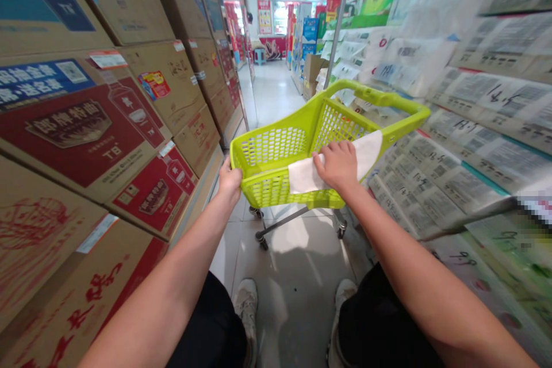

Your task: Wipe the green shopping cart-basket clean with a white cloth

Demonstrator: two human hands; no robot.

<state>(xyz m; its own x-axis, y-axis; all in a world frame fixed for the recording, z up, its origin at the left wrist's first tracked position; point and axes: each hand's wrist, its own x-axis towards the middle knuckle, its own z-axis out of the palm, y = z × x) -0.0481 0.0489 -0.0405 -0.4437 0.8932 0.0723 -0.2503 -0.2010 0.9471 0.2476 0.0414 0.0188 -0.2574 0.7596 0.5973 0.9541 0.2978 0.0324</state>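
A yellow-green shopping cart (276,144) with a perforated basket stands sideways in front of me, its handle end to the right. My left hand (230,177) grips the rim at the basket's left end. On the near side wall, my right hand (339,165) presses a white cloth (302,177) against the plastic, its fingers bent over the upper edge. The cloth drapes along the rim toward the handle. Nothing is visible inside the part of the basket that shows. Grey legs and wheels (262,240) rest on the tiled floor.
Stacked cardboard cartons (81,132) line the left side closely. Wrapped packs (466,144) are piled along the right. A grey metal pole (337,34) rises behind the cart. Farther down the aisle are a blue stool (259,56) and shelves. My shoes are below the cart.
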